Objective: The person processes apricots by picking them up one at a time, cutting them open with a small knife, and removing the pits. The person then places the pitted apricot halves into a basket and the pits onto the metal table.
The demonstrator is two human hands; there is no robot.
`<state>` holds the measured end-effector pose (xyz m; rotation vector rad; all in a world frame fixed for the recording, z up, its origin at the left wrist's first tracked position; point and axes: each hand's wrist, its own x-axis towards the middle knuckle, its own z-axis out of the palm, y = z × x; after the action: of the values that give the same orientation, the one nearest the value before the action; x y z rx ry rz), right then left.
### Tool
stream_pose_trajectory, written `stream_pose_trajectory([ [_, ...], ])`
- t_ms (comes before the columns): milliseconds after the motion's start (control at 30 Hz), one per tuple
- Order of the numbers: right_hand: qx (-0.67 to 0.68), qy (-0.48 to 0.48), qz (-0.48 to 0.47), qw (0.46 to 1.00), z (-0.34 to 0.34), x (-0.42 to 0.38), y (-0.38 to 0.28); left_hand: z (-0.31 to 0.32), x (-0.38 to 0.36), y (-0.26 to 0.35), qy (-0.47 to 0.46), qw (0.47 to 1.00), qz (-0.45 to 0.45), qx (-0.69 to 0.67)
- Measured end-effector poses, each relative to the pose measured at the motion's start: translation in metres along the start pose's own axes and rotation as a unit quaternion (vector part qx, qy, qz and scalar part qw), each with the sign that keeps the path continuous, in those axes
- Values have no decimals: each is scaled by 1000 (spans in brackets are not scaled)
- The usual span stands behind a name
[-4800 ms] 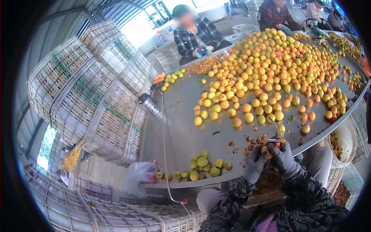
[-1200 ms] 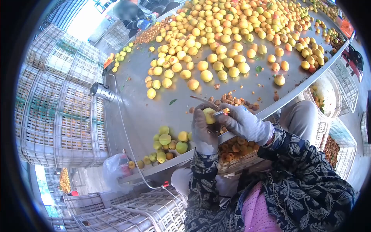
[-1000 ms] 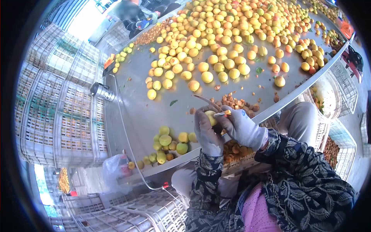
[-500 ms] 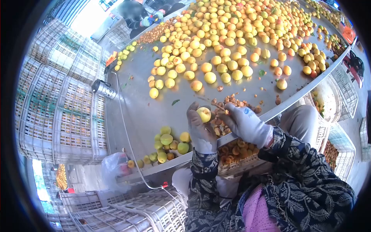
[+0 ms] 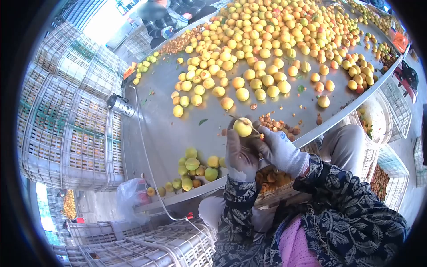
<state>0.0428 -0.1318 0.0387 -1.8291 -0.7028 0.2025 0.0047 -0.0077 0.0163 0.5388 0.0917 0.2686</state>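
My gloved left hand point(image 5: 240, 156) is closed around a yellow apricot point(image 5: 242, 128), held up over the table's near edge. Beside it, my gloved right hand point(image 5: 284, 152) pinches a thin dark tool point(image 5: 255, 130), whose line runs across the fruit; its exact kind is too small to make out. A small orange bit sits by the right fingertips. Brown-orange pieces point(image 5: 278, 126) lie on the table just beyond my right hand. More such pieces point(image 5: 270, 179) fill a crate below the edge, partly hidden by my hands.
A large heap of apricots point(image 5: 262, 44) covers the far side of the metal table point(image 5: 164, 115). Greener fruit point(image 5: 192, 163) lies at the near left. A flask point(image 5: 120, 105) and white cable are at left, beside stacked crates point(image 5: 71, 129). Another person's hand point(image 5: 168, 32) is at the far edge.
My left hand and the apricot have shifted slightly right. The right hand has come closer to the fruit, and the thin tool now shows across it. The other person's hands have moved apart.
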Motion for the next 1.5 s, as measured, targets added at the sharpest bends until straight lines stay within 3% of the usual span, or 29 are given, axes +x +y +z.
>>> stream_pose_trajectory([
  [33,-2,0,0,1000,-4,-1,0,-6,0,-1,-42,998,-39,-5],
  [133,50,-70,4,996,-20,-1,-10,-6,2,8,-84,993,29,81],
  [167,7,-105,14,994,-28,-3,-13,-2,1,19,-109,980,72,149],
  [233,-36,-140,24,989,-33,-5,-10,1,-1,50,-110,979,47,164],
  [300,-108,-163,-2,981,-32,-10,-3,-1,1,73,-140,879,-49,454],
  [333,-108,-163,-1,981,-31,-12,0,-5,7,73,-146,854,-20,499],
  [467,-23,-146,15,989,-33,-13,-8,-6,-2,48,-173,910,-10,376],
  [533,14,-132,25,991,-36,-12,-11,3,-7,18,-28,989,-32,143],
  [667,18,-119,23,993,-36,-15,-4,4,-7,8,-46,994,31,96],
  [700,27,-125,5,992,-37,-15,-4,5,-8,15,-44,994,30,94],
  [767,3,-159,24,987,-44,-11,-4,5,-4,39,-109,945,9,308],
  [833,-19,-191,42,980,-46,-12,0,8,1,58,-108,922,-16,371],
  [900,-37,-179,-61,981,-42,-13,10,10,3,69,-156,799,-72,577],
  [933,-36,-179,-62,981,-42,-14,9,8,3,68,-155,798,-72,577],
  [1000,29,-217,54,974,-45,-16,3,3,0,61,-156,814,-1,560],
  [1033,29,-215,51,975,-41,-17,8,7,-4,50,-158,812,1,561],
  [1067,102,-191,40,975,-34,-19,17,12,-11,33,-91,920,23,380],
  [1100,174,-166,26,970,-29,-21,21,18,-16,17,-22,983,44,179],
  [1133,173,-163,22,971,-27,-23,14,15,-11,5,-100,967,100,214],
  [1200,341,-136,84,926,-23,-26,-3,16,-17,-5,-84,982,67,153],
  [1233,342,-138,85,926,-22,-26,2,17,-19,-6,-64,993,31,91],
  [1300,236,-166,46,956,-22,-24,14,12,-19,3,-59,993,32,92],
  [1367,209,-187,32,959,-29,-20,12,14,-19,18,-105,980,40,165],
  [1400,183,-206,14,961,-33,-16,11,5,-17,21,-83,962,66,252],
  [1433,181,-210,13,961,-38,-10,12,4,-15,30,-81,962,69,250],
  [1500,126,-304,-1,944,-47,-4,21,6,-15,52,-141,909,-47,388],
])
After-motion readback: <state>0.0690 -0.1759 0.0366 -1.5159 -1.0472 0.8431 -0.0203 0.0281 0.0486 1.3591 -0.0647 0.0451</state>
